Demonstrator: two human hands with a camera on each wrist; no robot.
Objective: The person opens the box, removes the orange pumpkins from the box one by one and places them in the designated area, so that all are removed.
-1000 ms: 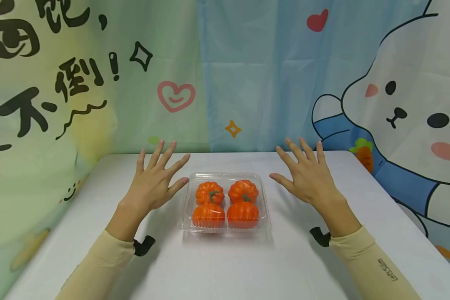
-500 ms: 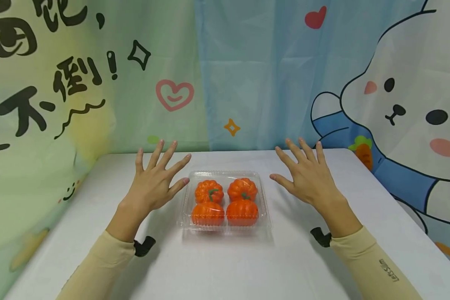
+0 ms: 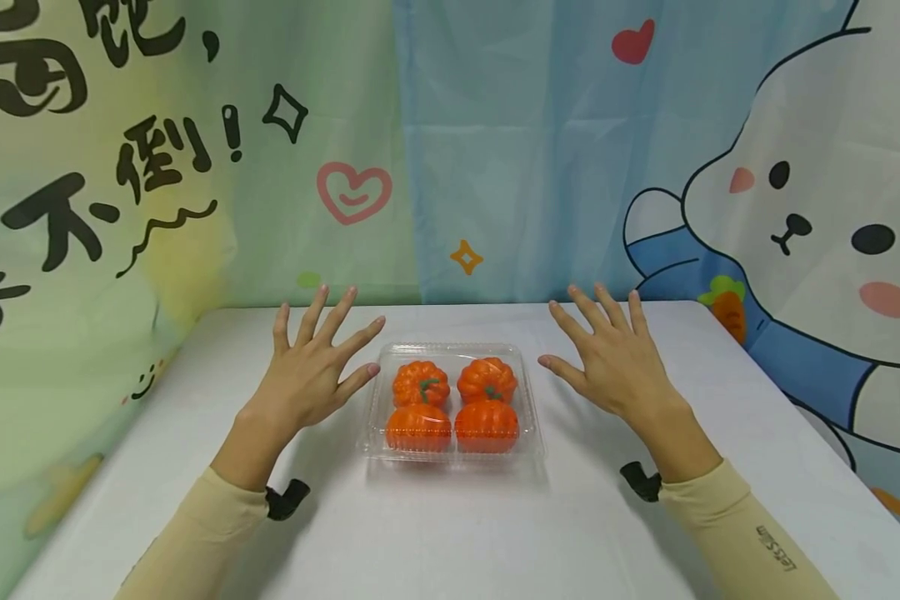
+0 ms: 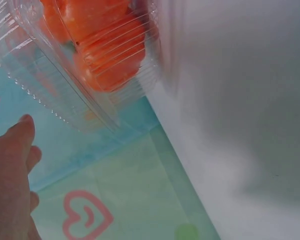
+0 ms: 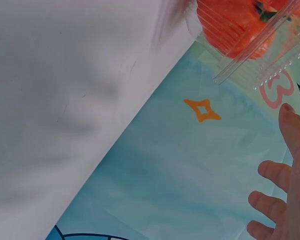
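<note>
Box (image 3: 450,349) of pumpkins (image 3: 487,427), near far edge of surface (image 3: 450,542): likely light, slick, flexy; best held by sides. Whether latched, hard to tell. Left hand (image 3: 305,379), right hand (image 3: 613,367) spread, grasping nothing.

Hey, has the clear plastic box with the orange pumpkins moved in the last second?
No. In the head view, the clear plastic box sits unchanged against the white table and the orange star printed behind.
</note>
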